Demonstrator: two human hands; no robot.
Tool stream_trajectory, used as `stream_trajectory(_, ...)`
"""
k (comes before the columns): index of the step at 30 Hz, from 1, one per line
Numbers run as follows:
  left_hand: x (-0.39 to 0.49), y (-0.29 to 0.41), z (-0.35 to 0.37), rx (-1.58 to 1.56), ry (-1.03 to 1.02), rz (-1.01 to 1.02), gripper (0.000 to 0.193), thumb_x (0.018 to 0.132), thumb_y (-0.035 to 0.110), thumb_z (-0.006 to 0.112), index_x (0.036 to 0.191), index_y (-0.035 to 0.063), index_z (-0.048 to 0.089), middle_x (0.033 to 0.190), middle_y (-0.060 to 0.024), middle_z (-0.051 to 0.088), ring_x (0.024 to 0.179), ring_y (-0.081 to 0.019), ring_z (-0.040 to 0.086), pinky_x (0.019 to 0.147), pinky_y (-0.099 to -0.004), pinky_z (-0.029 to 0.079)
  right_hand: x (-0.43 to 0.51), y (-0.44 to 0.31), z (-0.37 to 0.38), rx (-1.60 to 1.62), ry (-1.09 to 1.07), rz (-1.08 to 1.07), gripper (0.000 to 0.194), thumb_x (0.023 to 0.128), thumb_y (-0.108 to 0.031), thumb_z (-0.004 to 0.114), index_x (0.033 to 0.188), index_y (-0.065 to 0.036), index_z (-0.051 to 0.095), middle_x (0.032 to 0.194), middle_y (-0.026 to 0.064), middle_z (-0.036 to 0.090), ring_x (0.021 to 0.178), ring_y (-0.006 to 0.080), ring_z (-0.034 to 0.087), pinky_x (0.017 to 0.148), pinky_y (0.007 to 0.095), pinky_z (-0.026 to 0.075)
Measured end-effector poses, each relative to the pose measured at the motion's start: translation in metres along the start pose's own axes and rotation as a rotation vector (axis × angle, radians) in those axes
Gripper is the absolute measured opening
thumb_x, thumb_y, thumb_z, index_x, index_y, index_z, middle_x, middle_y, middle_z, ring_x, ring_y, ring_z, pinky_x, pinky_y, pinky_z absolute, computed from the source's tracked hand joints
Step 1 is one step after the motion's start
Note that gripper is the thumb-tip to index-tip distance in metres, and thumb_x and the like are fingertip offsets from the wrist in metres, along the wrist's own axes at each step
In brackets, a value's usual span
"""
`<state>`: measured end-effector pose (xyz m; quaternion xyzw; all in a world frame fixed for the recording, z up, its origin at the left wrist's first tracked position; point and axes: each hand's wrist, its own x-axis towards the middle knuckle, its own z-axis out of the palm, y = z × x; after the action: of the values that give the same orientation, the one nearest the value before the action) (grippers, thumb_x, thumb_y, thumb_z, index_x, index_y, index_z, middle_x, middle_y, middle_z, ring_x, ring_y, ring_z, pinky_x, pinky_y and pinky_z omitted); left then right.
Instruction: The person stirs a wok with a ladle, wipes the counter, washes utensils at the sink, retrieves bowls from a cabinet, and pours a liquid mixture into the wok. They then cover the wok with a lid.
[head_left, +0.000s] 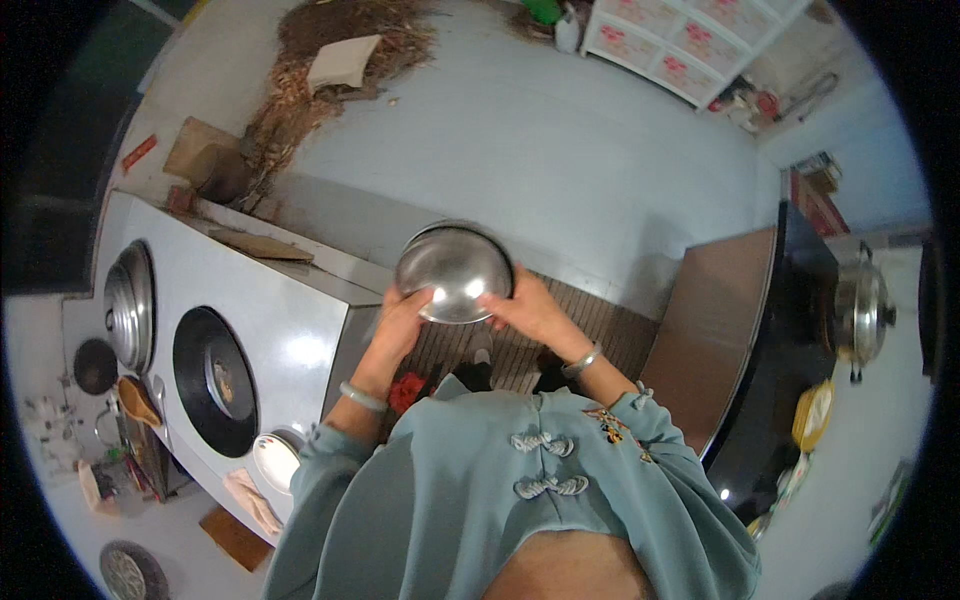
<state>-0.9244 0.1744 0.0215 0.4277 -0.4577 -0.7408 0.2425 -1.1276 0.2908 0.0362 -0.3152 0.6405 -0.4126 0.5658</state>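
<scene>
In front of my waist I hold a shiny stainless-steel bowl (454, 270) with both hands. A second dark rim shows along its far side; whether this is another bowl pressed against it, I cannot tell. My left hand (401, 322) grips the near left edge, thumb on the metal. On the right edge, my right hand (531, 304) has its thumb over the surface and fingers tucked behind. To my left, a wok (187, 390) set in the white tiled stove (292, 315) contains a metal dish with food in it.
A lidded pot (129, 307), a wooden ladle (137, 401), a white bowl (276, 461) and a cloth (251, 499) are on the stove. At right, a dark counter (780, 360) carries a steel pot (861, 311) and a yellow basket (812, 416). Wood scraps (292, 97) cover the floor ahead.
</scene>
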Motion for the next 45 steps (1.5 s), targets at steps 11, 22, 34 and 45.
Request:
stream_trajectory(11, -0.079, 0.016, -0.017, 0.587, 0.996, 0.755, 0.048, 0.09, -0.008, 0.048, 0.137, -0.001, 0.042, 0.132, -0.0177, 0.051, 0.122, -0.0294, 0.05, 0.104, -0.0387, 0.039, 0.073, -0.025, -0.084, -0.534, -0.619, -0.326, 0.06, 0.086, -0.035, 0.065, 0.13, 0.002, 0.046, 0.108, 0.017, 0.066, 0.089, 0.0293, 0.066, 0.082, 0.0391, 0.052)
stream_trajectory(22, 0.142, 0.009, 0.194, -0.407, 0.368, -0.12, 0.039, 0.083, -0.004, 0.052, 0.122, -0.003, 0.049, 0.107, -0.018, 0.061, 0.09, -0.0323, 0.065, 0.074, -0.0539, 0.06, 0.145, -0.057, -0.239, -0.147, -0.318, -0.256, 0.081, 0.086, -0.044, 0.064, 0.135, 0.013, 0.032, 0.103, 0.0248, 0.064, 0.075, 0.0263, 0.065, 0.071, 0.0376, 0.054)
stream_trajectory(34, 0.467, 0.088, 0.342, -0.174, -0.124, -0.305, 0.041, 0.084, 0.005, 0.058, 0.122, -0.0073, 0.05, 0.11, -0.0191, 0.063, 0.093, -0.0325, 0.066, 0.076, -0.0466, 0.06, 0.314, -0.098, -0.494, 0.021, -0.037, 0.004, 0.079, 0.081, -0.042, 0.072, 0.13, 0.01, 0.039, 0.095, 0.0157, 0.065, 0.08, 0.0181, 0.066, 0.061, 0.0296, 0.056)
stream_trajectory(45, 0.675, 0.138, 0.519, -0.138, -0.293, -0.379, 0.041, 0.083, 0.0, 0.056, 0.123, -0.0068, 0.049, 0.109, -0.0187, 0.062, 0.093, -0.0326, 0.066, 0.077, -0.0491, 0.06, 0.445, -0.117, -0.79, 0.31, 0.447, -0.246, 0.062, 0.086, -0.038, 0.068, 0.127, 0.005, 0.052, 0.113, 0.0128, 0.065, 0.102, 0.0201, 0.06, 0.089, 0.0318, 0.049)
